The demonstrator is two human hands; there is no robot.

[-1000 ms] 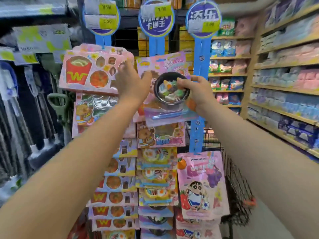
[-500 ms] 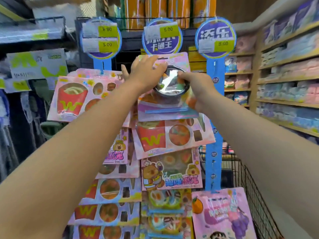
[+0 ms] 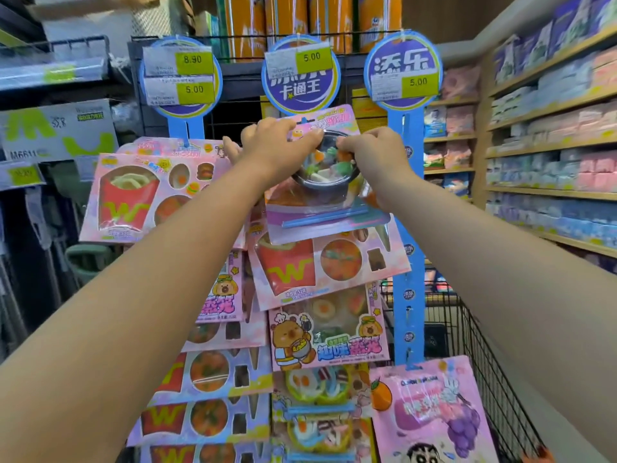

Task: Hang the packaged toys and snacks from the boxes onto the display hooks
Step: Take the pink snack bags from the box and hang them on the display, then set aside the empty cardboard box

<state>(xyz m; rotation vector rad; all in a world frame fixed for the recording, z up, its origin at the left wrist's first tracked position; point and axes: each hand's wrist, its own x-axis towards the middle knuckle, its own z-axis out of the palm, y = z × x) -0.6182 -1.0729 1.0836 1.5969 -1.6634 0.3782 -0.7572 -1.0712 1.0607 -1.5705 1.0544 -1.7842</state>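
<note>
Shelves (image 3: 547, 147) of pastel packs run to the right of the hands. Below the hands hang carded toy snacks (image 3: 329, 262). Just under the middle blue sign (image 3: 300, 91), the bowl-toy package (image 3: 320, 212) sits between them. The left hand (image 3: 277, 147) pinches its top edge, and the right hand (image 3: 374, 155) grips its bowl rim.

Two bare arms reach forward and up. The left hand (image 3: 267, 145) and right hand (image 3: 374, 153) sit close together, fingers curled, both pinching one toy pack (image 3: 317, 212).
</note>
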